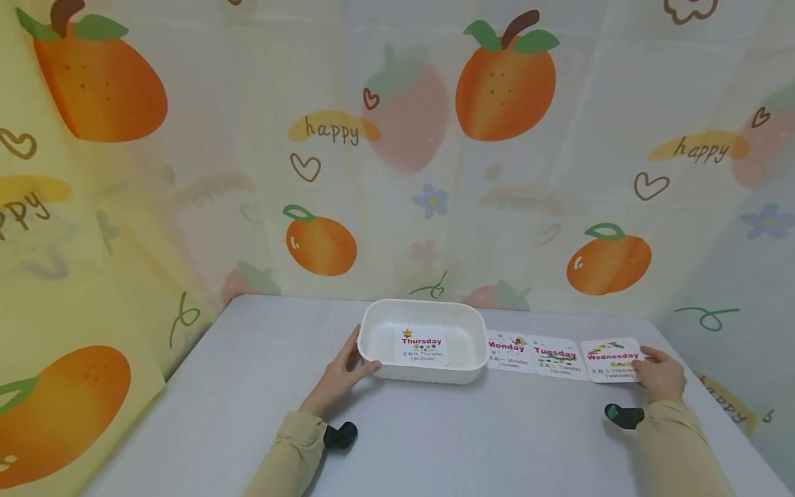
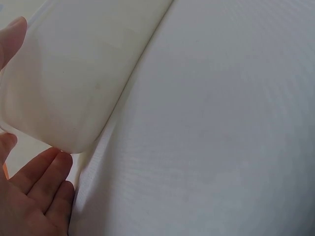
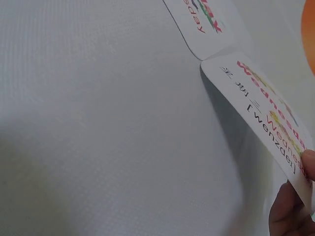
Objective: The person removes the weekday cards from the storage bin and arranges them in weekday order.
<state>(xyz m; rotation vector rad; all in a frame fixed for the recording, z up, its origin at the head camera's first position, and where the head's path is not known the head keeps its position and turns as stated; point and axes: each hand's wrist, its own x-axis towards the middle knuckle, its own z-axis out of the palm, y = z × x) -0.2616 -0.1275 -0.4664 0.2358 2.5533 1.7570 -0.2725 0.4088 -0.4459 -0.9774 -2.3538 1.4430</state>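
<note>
My left hand (image 1: 340, 378) grips the left end of a white plastic box (image 1: 428, 375), thumb at the front rim and fingers along the end wall. In the left wrist view the fingertips (image 2: 63, 160) touch the box's lower corner. A Thursday card (image 1: 421, 346) lies inside the box. Over on the right, my right hand (image 1: 661, 376) pinches the right edge of the Wednesday card (image 1: 611, 360). That card slopes up from the table in the right wrist view, its left end low beside the Tuesday card (image 3: 204, 29).
The Monday card (image 1: 508, 352) and the Tuesday card lie in a row between the box and the Wednesday card. All rest on a white-covered table (image 1: 472, 442). A fruit-patterned curtain (image 1: 397, 207) hangs behind the table and at its sides.
</note>
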